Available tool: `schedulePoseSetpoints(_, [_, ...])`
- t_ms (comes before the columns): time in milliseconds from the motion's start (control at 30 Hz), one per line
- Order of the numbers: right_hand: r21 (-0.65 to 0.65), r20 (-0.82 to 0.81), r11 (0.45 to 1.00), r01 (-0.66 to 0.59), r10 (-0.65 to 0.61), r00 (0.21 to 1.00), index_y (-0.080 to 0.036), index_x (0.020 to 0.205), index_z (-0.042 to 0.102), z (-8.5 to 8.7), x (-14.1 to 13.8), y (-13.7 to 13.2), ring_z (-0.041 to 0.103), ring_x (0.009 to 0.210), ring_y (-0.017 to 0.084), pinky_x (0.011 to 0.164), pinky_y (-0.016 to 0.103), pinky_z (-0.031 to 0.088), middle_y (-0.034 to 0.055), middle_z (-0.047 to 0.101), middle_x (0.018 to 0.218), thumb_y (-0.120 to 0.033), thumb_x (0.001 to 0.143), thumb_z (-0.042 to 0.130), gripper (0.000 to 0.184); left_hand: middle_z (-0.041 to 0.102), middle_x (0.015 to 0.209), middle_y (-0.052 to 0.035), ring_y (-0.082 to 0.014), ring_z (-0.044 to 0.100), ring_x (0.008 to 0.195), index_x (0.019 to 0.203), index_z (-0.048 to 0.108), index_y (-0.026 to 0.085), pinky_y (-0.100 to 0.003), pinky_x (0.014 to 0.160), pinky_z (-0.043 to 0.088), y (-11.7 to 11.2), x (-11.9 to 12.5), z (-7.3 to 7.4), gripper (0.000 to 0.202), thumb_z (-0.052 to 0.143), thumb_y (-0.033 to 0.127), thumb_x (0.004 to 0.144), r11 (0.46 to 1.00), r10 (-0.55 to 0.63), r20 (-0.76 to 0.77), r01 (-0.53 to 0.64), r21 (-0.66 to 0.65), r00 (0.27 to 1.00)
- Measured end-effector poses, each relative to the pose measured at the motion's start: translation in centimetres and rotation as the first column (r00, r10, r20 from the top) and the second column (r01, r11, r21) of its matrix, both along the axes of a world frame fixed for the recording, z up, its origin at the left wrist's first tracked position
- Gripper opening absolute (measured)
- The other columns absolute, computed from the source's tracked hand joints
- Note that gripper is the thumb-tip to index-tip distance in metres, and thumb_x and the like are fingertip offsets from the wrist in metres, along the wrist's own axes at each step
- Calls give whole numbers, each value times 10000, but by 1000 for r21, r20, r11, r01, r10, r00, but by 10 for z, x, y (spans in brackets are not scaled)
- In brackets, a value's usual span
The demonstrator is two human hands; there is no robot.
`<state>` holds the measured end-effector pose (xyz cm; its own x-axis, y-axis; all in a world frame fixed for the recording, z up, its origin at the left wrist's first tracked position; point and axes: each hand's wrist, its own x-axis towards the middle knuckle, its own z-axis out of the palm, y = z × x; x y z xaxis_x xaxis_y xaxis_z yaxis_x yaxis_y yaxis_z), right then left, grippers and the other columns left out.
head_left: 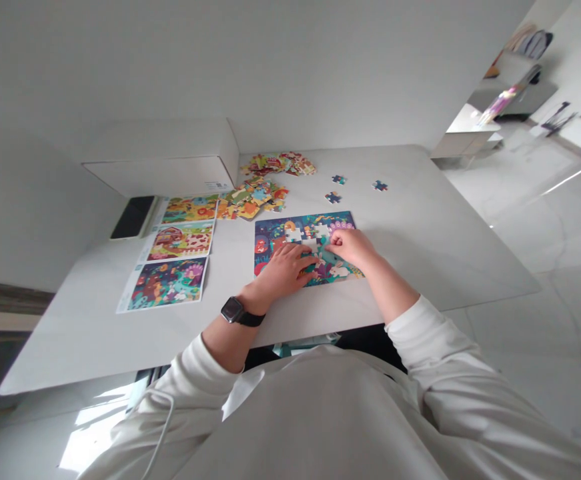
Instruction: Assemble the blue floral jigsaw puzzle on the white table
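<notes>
A colourful jigsaw puzzle (340,271) with a dark blue night scene and animals lies on the white table, with pale gaps (294,235) in its upper middle. My left hand (285,270) rests over its lower left part, palm down, fingers stretched out and apart. On the right side of the puzzle, my right hand (347,247) is closed, its thumb and fingertips pinched together beside the gaps. Whatever sits in that pinch is too small and hidden to make out. Loose dark blue puzzle pieces (333,198) lie beyond the puzzle.
Piles of yellow-orange pieces (253,198) and reddish pieces (290,163) lie behind the puzzle. On the left is a sheet with three printed pictures (167,283), near a black phone (133,217). A white box (165,177) stands by the wall at the back of the table (235,267).
</notes>
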<state>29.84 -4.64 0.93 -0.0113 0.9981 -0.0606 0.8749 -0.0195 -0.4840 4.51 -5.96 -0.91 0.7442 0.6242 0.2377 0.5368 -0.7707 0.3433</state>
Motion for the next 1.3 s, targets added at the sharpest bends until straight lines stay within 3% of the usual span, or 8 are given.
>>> schedulePoseSetpoints(600, [-3, 150, 1000, 28, -28, 988, -244, 888, 777, 0, -7, 1, 695, 832, 200, 671, 295, 386, 40, 824, 928, -445, 955, 818, 217, 670, 1449, -119, -350, 591, 1347, 1388, 790, 313, -573, 1201, 467, -6, 2, 5, 392, 644, 456, 1053, 999, 37, -27, -37, -8, 999])
schedulePoseSetpoints(867, [-47, 28, 998, -51, 52, 998, -239, 905, 787, -6, 5, 6, 669, 773, 178, 677, 283, 401, 16, 805, 880, -323, 908, 852, 106, 706, 1494, -89, -334, 601, 1426, 1335, 800, 289, -582, 1265, 428, -7, 5, 7, 343, 631, 392, 1055, 999, -23, 5, 23, -29, 1000])
schedulePoseSetpoints(1000, [-49, 0, 995, -89, 89, 996, -229, 900, 770, -6, 10, 6, 641, 744, 162, 662, 272, 380, 6, 784, 861, -294, 910, 834, 92, 691, 1531, -116, -322, 599, 1462, 1415, 746, 252, -566, 1266, 447, -8, 7, 5, 397, 615, 381, 1063, 996, -67, 16, 67, -50, 998])
schedulePoseSetpoints(1133, [-88, -90, 976, -199, 191, 977, -216, 901, 744, -7, 17, 6, 604, 699, 131, 665, 251, 382, -29, 742, 828, -226, 864, 837, 101, 633, 1608, -137, -335, 564, 1512, 1489, 693, 248, -580, 1294, 417, -9, 8, 2, 470, 643, 427, 1058, 993, -102, -12, 101, -54, 995])
schedulePoseSetpoints(1300, [-83, -130, 965, -247, 235, 963, -207, 935, 747, -10, 23, 6, 600, 726, 130, 679, 249, 389, -31, 720, 862, -191, 812, 844, 157, 581, 1666, -142, -365, 509, 1553, 1494, 675, 222, -603, 1307, 379, -10, 10, 1, 537, 659, 520, 1047, 995, -92, -83, 89, -38, 992])
